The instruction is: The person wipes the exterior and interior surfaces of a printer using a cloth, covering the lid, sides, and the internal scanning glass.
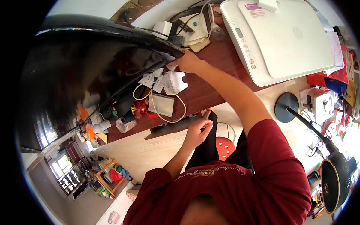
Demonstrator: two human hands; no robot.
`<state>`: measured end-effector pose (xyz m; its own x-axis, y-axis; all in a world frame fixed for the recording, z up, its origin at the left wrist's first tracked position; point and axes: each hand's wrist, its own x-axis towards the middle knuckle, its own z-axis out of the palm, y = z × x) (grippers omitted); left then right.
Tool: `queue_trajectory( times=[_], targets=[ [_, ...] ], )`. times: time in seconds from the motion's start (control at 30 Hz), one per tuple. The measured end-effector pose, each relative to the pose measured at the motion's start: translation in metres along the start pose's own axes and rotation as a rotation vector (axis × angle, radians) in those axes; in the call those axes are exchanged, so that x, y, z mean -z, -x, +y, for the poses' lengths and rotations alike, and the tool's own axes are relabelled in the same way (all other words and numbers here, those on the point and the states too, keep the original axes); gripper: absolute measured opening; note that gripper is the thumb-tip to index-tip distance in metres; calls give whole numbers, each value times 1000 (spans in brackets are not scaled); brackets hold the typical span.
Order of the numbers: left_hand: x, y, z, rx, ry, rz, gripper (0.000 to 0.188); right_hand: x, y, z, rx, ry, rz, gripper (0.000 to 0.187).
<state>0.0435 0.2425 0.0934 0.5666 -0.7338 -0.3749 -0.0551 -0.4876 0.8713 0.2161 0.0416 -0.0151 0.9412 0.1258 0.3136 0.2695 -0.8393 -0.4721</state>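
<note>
My right arm stretches across the desk, and my right hand (188, 62) is closed around the lower corner of a large black flat screen (108, 60); part of the fingers is hidden behind it. Below that hand lie a white crumpled plastic packet (174, 82), a looped white cable (180, 120) and a silver-grey flat box (162, 105). My left hand (197, 133) hovers over my lap by the desk's front edge, its fingers curled in. A small narrow thing shows at its fingertips, too unclear to name.
A white printer (292, 41) stands on the right of the dark red desk (219, 56). A white adapter (162, 29) and cables sit behind the screen. A clear cup (125, 125) is near the front edge. Right of me are a black lamp (333, 183) and a red stool (225, 147) beneath.
</note>
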Motion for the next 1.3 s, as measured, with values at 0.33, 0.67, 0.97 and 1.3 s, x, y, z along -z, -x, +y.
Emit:
queue_trajectory(
  times=[0.33, 0.67, 0.97, 1.3],
  targets=[
    [-11, -8, 5, -14, -58, -88, 18, -3, -9, -18, 38, -235, -94, 22],
    [13, -43, -6, 39, 32, 79, 21, 69, 138, -31, -419, -49, 274, 40],
    [-23, -59, 13, 51, 249, 5, 19, 57, 70, -17, -909, 118, 422, 51],
    [3, -26, -12, 78, 203, -3, 18, 60, 50, 58, -690, 130, 391, 37]
  ],
)
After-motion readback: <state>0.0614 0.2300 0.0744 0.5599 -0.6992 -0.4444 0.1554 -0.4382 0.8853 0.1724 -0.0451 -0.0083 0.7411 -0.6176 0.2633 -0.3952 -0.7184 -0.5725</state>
